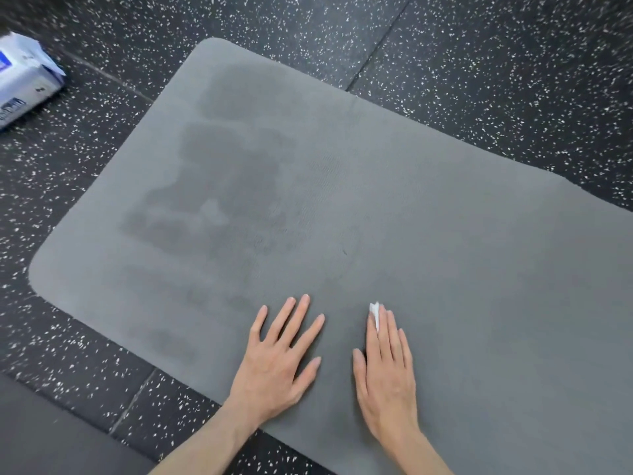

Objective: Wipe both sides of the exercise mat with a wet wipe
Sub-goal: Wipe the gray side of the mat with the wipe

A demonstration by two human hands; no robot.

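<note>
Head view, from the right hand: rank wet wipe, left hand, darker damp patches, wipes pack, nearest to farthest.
1. wet wipe: under the right hand's straight fingers, touching.
2. left hand: flat on the mat, just left.
3. darker damp patches: mat's left part, farther away.
4. wipes pack: on the floor, far upper left.

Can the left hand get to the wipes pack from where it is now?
Probably, with a long stretch. The left hand lies flat on the mat; the wipes pack sits on the floor beyond the mat's far left corner. Nothing stands between them, but the person would likely have to lean.
</note>
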